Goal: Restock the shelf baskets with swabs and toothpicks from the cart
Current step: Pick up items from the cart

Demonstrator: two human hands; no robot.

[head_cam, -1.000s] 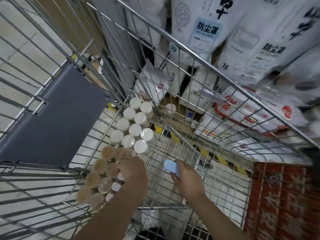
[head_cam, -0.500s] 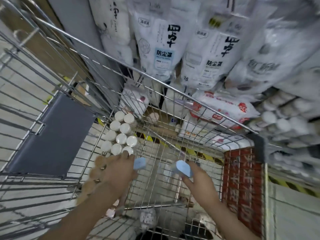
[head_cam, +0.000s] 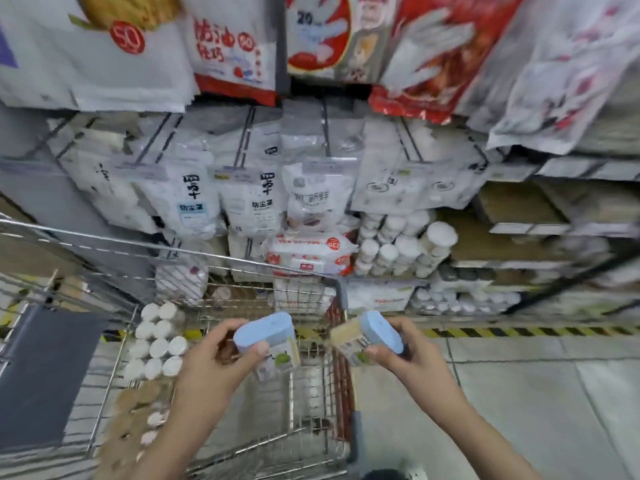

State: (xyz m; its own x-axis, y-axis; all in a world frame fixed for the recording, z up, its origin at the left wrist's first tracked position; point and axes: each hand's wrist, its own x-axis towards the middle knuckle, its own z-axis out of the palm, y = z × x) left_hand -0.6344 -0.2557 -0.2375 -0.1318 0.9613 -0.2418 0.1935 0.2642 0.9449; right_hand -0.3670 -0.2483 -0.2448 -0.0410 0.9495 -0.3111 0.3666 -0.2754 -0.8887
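Gripping one blue-lidded container (head_cam: 266, 337) per hand, left hand (head_cam: 211, 368) & right hand (head_cam: 412, 362) closed round them above cart (head_cam: 242, 265), prob. for shelving.

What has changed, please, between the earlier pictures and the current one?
The left hand left the brown-lidded jars, took a second blue-lidded container and raised it. The right hand lifted its blue-lidded container out over the cart rim. White-lidded jars stayed put.
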